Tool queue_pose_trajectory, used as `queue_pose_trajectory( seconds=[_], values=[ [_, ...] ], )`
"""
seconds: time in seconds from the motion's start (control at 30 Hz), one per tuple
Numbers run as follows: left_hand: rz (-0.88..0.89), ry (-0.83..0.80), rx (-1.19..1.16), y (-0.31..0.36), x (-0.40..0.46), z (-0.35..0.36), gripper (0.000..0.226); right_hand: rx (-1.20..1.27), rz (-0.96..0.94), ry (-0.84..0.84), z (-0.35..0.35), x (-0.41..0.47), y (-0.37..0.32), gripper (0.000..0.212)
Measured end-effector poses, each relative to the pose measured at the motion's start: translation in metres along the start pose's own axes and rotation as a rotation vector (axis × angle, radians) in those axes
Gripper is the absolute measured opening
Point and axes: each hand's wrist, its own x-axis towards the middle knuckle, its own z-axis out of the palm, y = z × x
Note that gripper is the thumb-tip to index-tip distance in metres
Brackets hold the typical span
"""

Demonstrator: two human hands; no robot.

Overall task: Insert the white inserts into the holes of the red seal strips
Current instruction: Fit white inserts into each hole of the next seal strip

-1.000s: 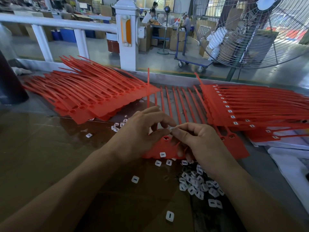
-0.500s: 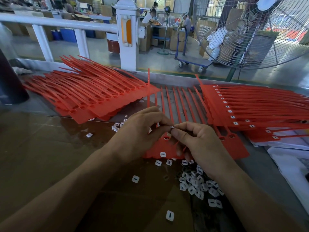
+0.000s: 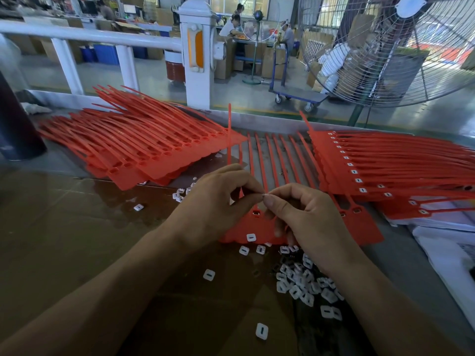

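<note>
The left hand (image 3: 216,201) and the right hand (image 3: 305,214) meet fingertip to fingertip at the centre of the view, both curled in a pinch around a single white insert (image 3: 264,194), of which only a pale edge shows between thumb and forefinger; which hand carries the weight cannot be told. Just below them, toward 6 o'clock, lies the red seal strip sheet (image 3: 257,227) being worked on, one open hole (image 3: 256,213) showing beside the left thumb.

The likely risk is a dropped or tilted insert; the piece is small and smooth, and if it goes in skewed it would probably jam or pop out onto the desk (image 3: 77,240). The hands also hide part of the row, so a hole could be skipped.

The inserts are small white squares with rounded corners and a dark central slot; a loose pile (image 3: 303,281) sits at 5 o'clock. Unfilled strips (image 3: 144,145) fan out at 10 o'clock; fitted strips (image 3: 385,163) stack at 2 o'clock.
</note>
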Motion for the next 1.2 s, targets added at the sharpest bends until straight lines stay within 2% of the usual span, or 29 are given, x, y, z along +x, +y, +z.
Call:
queue_pose_trajectory(
  seconds=[0.23, 0.57, 0.7, 0.9, 1.2],
  values=[
    [0.014, 0.027, 0.027, -0.006, -0.001, 0.004, 0.018, 0.031, 0.035, 0.001, 0.0, 0.0, -0.002, 0.017],
    [0.008, 0.015, 0.032, -0.004, -0.001, 0.003, 0.015, 0.05, 0.039, -0.047, -0.001, 0.0, -0.001, 0.018],
    [-0.095, 0.026, 0.019, -0.01, 0.001, -0.004, 0.012, -0.026, 0.014, -0.001, 0.0, 0.002, 0.003, 0.014],
    [-0.308, -0.116, 0.139, -0.026, 0.0, -0.013, 0.01, -0.169, -0.044, 0.013, -0.001, 0.002, 0.008, 0.014],
    [-0.333, -0.241, 0.2, -0.027, -0.001, -0.011, 0.014, -0.211, -0.038, -0.012, 0.0, 0.001, 0.008, 0.012]
  ],
)
